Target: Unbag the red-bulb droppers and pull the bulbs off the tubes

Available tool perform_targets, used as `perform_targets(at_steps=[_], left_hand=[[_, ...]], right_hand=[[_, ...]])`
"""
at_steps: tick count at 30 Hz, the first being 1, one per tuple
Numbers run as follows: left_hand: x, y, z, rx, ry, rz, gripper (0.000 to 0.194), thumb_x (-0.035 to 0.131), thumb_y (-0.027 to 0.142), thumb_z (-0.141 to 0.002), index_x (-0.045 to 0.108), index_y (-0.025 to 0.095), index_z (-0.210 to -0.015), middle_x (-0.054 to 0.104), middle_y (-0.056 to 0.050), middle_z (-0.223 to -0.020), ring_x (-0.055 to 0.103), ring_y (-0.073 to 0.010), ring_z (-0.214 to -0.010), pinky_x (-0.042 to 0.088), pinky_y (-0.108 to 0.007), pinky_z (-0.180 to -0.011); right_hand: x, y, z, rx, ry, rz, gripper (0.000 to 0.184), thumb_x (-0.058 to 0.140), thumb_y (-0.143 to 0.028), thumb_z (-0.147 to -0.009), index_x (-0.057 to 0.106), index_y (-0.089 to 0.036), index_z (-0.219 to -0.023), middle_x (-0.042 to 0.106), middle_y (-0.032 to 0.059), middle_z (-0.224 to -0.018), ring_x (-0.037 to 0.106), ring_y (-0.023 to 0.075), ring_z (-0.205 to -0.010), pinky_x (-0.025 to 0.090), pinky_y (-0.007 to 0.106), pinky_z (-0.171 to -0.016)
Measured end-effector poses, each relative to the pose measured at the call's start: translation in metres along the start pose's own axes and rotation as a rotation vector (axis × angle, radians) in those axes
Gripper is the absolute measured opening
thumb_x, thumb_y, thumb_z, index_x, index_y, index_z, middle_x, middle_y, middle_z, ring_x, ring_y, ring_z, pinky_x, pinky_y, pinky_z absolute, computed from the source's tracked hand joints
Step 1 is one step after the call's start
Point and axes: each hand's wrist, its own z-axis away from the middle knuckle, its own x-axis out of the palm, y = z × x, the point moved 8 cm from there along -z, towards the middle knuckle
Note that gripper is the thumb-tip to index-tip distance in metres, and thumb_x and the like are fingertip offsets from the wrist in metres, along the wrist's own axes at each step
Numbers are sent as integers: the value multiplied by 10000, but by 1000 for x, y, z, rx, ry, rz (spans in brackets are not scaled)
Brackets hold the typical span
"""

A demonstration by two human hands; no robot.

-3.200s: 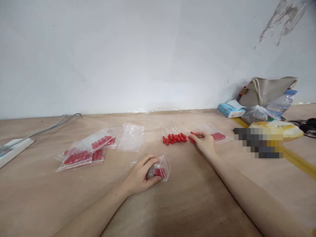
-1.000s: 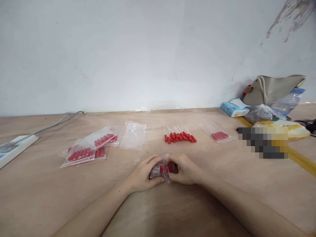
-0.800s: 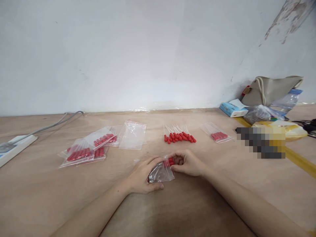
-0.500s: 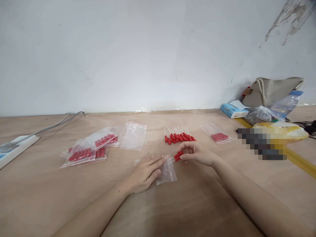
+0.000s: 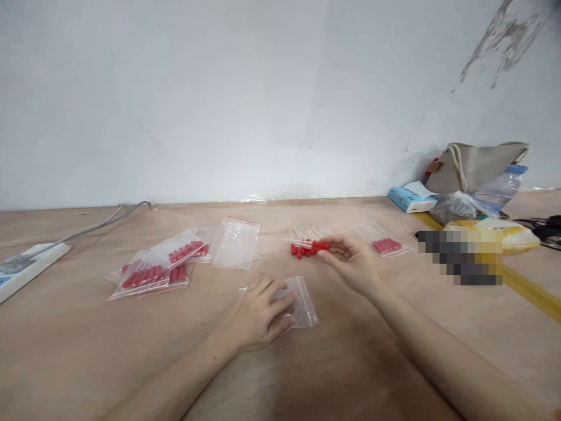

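Note:
My left hand [image 5: 264, 313] lies over a small clear zip bag [image 5: 303, 301] on the table, its fingers apart and slightly bent. The bag's zip end points to the right, and no sticks show in its visible part. My right hand [image 5: 350, 260] pinches a few thin white sticks with red tips [image 5: 321, 245], holding them by the red ends with the white shafts pointing left. Just behind them lies a loose pile of the same red-tipped sticks [image 5: 300, 251], partly hidden by the held ones.
Several filled zip bags [image 5: 144, 275] overlap at the left, beside flat clear bags [image 5: 236, 244]. Another filled bag [image 5: 385, 244] lies at the right. Further out are a tissue pack [image 5: 409, 200], a beige bag [image 5: 486, 166], a yellow plastic bag [image 5: 521, 238] and a power strip [image 5: 35, 266].
My right hand has moved up and away from the bag's mouth with the red-tipped sticks, toward the pile. My left hand's fingers have bent and spread over the bag.

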Motion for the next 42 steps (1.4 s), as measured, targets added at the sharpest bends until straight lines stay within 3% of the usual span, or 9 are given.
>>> perform_targets(at_steps=[3, 6, 10, 16, 20, 24, 33, 38, 42], left_hand=[[-4, -32, -2, -322, 133, 412, 337, 402, 397, -865, 616, 206, -1042, 629, -61, -973, 580, -187, -901, 458, -325, -819], [14, -63, -5, -678, 177, 909, 330, 530, 420, -790, 619, 162, -974, 654, -59, -890, 615, -151, -751, 498, -277, -716], [34, -66, -25, -850, 146, 1293, 207, 667, 310, -682, 596, 129, -754, 654, -58, -796, 627, -121, -690, 505, -234, -683], [24, -95, -62, -885, 192, 1084, 147, 681, 153, -609, 557, 125, -683, 634, -38, -681, 596, -103, -572, 495, -219, -565], [15, -129, -90, -906, 269, 973, 141, 657, 104, -611, 536, 132, -678, 602, -9, -632, 580, -90, -551, 493, -217, -570], [20, -146, -110, -933, 267, 879, 170, 633, 90, -635, 550, 126, -778, 593, -9, -623, 576, -100, -523, 500, -243, -561], [14, -154, -116, -880, 314, 483, 324, 667, 252, -648, 576, 141, -939, 645, -95, -944, 629, -170, -760, 475, -254, -652], [2, -151, -110, -797, 289, 289, 241, 642, 311, -665, 618, 155, -847, 672, -75, -851, 627, -196, -798, 454, -279, -726], [-7, -132, -95, -717, 272, 209, 213, 599, 300, -707, 627, 147, -852, 670, -70, -816, 624, -196, -776, 461, -293, -742]], right_hand=[[38, -6, 28, -300, -53, 304, 237, 571, -245, -777, 578, -218, -1013, 656, 48, -959, 627, 154, -858, 524, 302, -776], [62, -14, 53, -582, -142, 503, 294, 517, -169, -809, 548, -210, -1098, 627, 75, -1051, 603, 151, -936, 512, 272, -804], [75, -21, 66, -765, -245, 625, 260, 466, -141, -831, 562, -182, -1069, 621, 100, -1025, 600, 147, -918, 512, 247, -761], [75, -16, 60, -624, -351, 666, 377, 490, -319, -839, 467, -144, -1171, 593, 117, -1064, 571, 174, -930, 490, 285, -751], [81, -16, 64, -601, -509, 627, 370, 503, -481, -798, 549, -158, -973, 605, 78, -913, 547, 164, -811, 445, 288, -692], [89, -15, 69, -616, -668, 605, 401, 511, -543, -760, 576, -168, -885, 583, 66, -883, 508, 162, -800, 398, 298, -714], [90, -4, 67, -558, -716, 617, 384, 505, -512, -774, 595, -174, -934, 580, 70, -932, 509, 169, -845, 382, 313, -756], [89, -2, 66, -540, -721, 584, 381, 509, -503, -778, 614, -178, -946, 596, 71, -949, 528, 173, -861, 403, 319, -783], [85, -1, 64, -505, -742, 534, 390, 547, -490, -761, 624, -179, -983, 598, 76, -1006, 540, 180, -923, 411, 323, -853]])
